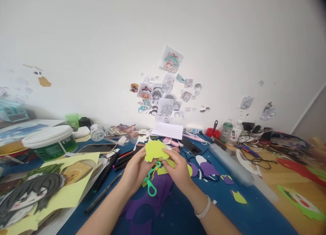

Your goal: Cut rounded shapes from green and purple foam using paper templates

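Observation:
A yellow-green paper cutout [155, 150] with a rounded, wavy outline is raised above the table between my hands. My left hand [139, 169] grips its left edge, fingers behind and partly hidden. On the other side, my right hand [177, 165] pinches the lower right edge between thumb and fingers. Under the hands lie green-handled scissors [152, 190], their blades mostly hidden. Purple paper sheets [163, 194] with cut-out holes spread beneath the scissors. To the right rests a purple and white cutout [207, 167], near small purple and yellow scraps [238, 196].
Dark marker pens [103, 174] lie left of my hands, near a phone [97, 148] and a white-lidded tub [49, 142]. A yellow sheet with a drawn character [35, 191] covers the left front. Bottles [235, 131] and a clear plastic roll [229, 163] are at right.

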Available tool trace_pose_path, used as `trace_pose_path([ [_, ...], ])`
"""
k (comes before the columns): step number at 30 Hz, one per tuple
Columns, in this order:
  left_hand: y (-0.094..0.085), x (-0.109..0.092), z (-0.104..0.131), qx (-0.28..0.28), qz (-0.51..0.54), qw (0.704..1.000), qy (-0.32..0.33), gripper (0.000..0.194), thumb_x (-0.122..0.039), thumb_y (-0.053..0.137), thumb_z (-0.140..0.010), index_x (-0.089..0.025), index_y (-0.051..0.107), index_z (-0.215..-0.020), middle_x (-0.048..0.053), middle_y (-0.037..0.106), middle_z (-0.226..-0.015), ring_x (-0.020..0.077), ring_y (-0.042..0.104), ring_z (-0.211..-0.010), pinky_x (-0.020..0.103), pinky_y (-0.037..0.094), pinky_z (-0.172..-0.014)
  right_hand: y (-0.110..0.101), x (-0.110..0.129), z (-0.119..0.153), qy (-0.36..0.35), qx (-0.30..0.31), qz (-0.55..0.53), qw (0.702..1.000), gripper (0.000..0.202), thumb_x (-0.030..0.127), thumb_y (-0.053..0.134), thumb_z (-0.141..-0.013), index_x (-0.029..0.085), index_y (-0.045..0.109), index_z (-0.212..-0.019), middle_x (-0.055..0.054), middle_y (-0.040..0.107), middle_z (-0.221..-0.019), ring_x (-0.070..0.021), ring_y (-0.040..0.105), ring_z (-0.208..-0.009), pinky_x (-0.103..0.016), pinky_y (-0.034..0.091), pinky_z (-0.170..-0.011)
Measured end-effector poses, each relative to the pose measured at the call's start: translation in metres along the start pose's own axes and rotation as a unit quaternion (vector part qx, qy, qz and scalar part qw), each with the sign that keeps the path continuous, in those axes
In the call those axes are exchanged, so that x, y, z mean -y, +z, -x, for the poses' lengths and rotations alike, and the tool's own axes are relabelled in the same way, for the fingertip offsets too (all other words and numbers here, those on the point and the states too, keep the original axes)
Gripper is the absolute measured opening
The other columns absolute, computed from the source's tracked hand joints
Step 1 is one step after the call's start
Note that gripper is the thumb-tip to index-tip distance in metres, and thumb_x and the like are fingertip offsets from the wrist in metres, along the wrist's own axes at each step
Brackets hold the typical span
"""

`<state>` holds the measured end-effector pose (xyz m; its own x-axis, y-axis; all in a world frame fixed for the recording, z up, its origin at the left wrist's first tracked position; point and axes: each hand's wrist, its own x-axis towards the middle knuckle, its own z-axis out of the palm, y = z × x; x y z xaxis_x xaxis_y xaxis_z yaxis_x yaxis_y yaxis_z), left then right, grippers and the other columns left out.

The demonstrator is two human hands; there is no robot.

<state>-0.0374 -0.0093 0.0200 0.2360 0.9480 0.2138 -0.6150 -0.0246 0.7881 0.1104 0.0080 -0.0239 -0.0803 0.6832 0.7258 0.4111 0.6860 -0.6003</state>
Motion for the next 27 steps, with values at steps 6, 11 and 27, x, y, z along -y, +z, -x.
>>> trace_pose_path([
  [6,-0.005,0.01,-0.003,0.001,0.047,0.999,0.013,0.031,-0.03,0.049,-0.083,-0.014,0.059,-0.107,0.009,0.061,-0.113,0.0237,0.049,-0.112,0.037,0.037,-0.098,0.001,0.0,-0.002,-0.072,0.006,0.1,0.992,0.042,0.019,0.056,-0.074,0.022,0.055,-0.115,-0.007,0.062,-0.102,-0.023,0.054,-0.096,-0.039,0.045,-0.085],
  [11,-0.005,0.017,0.0,0.013,-0.021,1.0,0.01,0.033,-0.032,0.05,-0.081,-0.016,0.06,-0.109,0.008,0.056,-0.12,0.0252,0.042,-0.118,0.039,0.034,-0.1,0.002,0.001,-0.002,-0.065,0.014,0.127,0.99,0.048,0.037,0.063,-0.071,0.021,0.053,-0.115,-0.009,0.06,-0.105,-0.0261,0.051,-0.097,-0.041,0.042,-0.084],
  [27,-0.01,0.02,-0.004,0.054,-0.171,0.982,-0.059,0.048,-0.034,0.06,-0.074,-0.024,0.05,-0.12,0.002,0.033,-0.137,0.0237,0.024,-0.129,0.036,0.022,-0.105,0.001,0.009,-0.002,-0.008,0.013,0.102,0.995,0.043,0.032,0.058,-0.074,0.019,0.048,-0.113,-0.009,0.057,-0.104,-0.0243,0.05,-0.097,-0.037,0.04,-0.083],
])
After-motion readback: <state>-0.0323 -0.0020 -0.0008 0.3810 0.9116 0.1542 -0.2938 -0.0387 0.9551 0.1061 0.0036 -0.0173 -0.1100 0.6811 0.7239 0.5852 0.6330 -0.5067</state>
